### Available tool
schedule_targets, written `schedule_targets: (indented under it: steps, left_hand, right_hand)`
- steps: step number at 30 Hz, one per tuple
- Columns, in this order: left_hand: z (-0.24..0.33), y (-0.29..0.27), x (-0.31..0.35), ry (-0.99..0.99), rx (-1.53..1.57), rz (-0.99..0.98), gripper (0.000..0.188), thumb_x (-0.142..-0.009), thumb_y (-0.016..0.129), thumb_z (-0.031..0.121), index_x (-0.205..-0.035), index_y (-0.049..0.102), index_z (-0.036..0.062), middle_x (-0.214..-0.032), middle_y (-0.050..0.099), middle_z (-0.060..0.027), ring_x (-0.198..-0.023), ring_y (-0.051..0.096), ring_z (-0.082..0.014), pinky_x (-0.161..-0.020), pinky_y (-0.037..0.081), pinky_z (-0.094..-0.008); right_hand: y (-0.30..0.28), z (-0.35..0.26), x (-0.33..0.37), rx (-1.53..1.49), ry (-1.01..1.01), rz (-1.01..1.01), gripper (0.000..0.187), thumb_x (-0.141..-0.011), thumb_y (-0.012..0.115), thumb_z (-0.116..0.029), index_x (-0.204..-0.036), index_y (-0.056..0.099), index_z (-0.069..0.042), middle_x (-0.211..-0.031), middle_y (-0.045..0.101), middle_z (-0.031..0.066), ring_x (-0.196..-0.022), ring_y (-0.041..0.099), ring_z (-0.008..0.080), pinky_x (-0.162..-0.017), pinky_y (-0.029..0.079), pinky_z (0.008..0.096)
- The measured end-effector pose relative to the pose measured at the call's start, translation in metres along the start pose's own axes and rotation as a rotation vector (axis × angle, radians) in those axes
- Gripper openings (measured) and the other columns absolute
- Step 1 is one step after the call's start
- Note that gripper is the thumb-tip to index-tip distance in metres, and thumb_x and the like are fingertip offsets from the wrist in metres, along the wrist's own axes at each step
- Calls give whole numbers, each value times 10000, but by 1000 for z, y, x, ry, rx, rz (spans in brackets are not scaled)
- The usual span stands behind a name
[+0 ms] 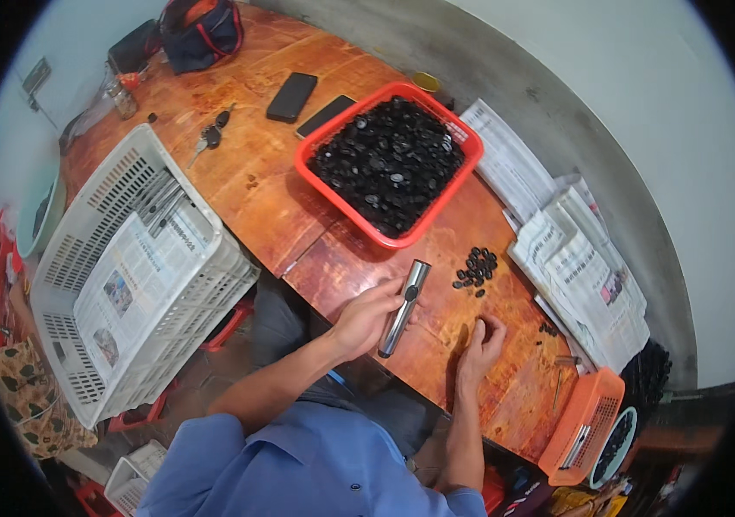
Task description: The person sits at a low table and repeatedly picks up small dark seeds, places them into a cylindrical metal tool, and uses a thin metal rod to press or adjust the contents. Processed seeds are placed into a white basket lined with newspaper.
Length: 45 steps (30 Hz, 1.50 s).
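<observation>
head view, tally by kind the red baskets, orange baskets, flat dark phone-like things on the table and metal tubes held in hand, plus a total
Red basket: 1
Orange basket: 1
Flat dark phone-like things: 2, one partly hidden
Metal tube in the left hand: 1
Total: 5

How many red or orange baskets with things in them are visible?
2. The red basket, full of small black pieces, is on the wooden table; the orange basket, holding shiny metal pieces, is at the table's right end. Others may be hidden below.
</observation>
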<state>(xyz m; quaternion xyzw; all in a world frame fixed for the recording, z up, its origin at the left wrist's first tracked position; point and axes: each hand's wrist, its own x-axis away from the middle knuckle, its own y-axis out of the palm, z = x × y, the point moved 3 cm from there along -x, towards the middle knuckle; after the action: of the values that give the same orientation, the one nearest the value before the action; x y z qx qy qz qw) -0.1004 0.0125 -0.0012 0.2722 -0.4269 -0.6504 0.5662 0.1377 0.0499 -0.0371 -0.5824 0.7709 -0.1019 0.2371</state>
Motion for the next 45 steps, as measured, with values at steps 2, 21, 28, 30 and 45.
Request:
schedule_targets:
  steps: [2,21,28,30,45]
  left_hand:
    - [-6,3,-2,11,-26,-31,517,-1018,450,107,-1498,297,-6,-1164,602,-125,-939,612,-180,-889,507,-314]
    - [-39,17,18,128,-396,26,612,-886,615,-34,-1439,353,-35,-1288,554,-129,-1188,557,-195,-1007,469,-339]
    - [-38,19,23,175,-509,11,581,-868,637,-63,-1404,414,-37,-1285,554,-117,-1183,559,-183,-1031,456,-328]
    - [-40,19,24,156,-499,26,576,-873,628,-67,-1407,414,-41,-1280,558,-118,-1177,563,-181,-1020,464,-323]
    - [-47,11,24,-137,-241,25,401,-991,560,113,-1364,472,-3,-1033,624,-77,-859,633,-137,-759,536,-267]
  right_hand:
    - [-2,0,-1,-5,-4,10,184,-978,577,-132,-1088,571,16,-1023,601,83,-969,561,170,-902,443,303]
    - [8,-102,47,-440,150,-235,277,-865,686,32,-1137,635,35,-937,663,67,-815,624,111,-728,522,233]
    - [8,-93,44,-505,205,-256,185,-882,684,14,-1063,655,39,-903,684,73,-677,610,71,-557,488,201]
    - [8,-94,44,-529,260,-268,173,-881,684,11,-1049,656,41,-892,685,72,-666,608,68,-538,478,197]
    - [1,-72,44,-550,236,-184,147,-927,659,-65,-1064,645,-14,-891,664,23,-738,595,58,-549,420,177]
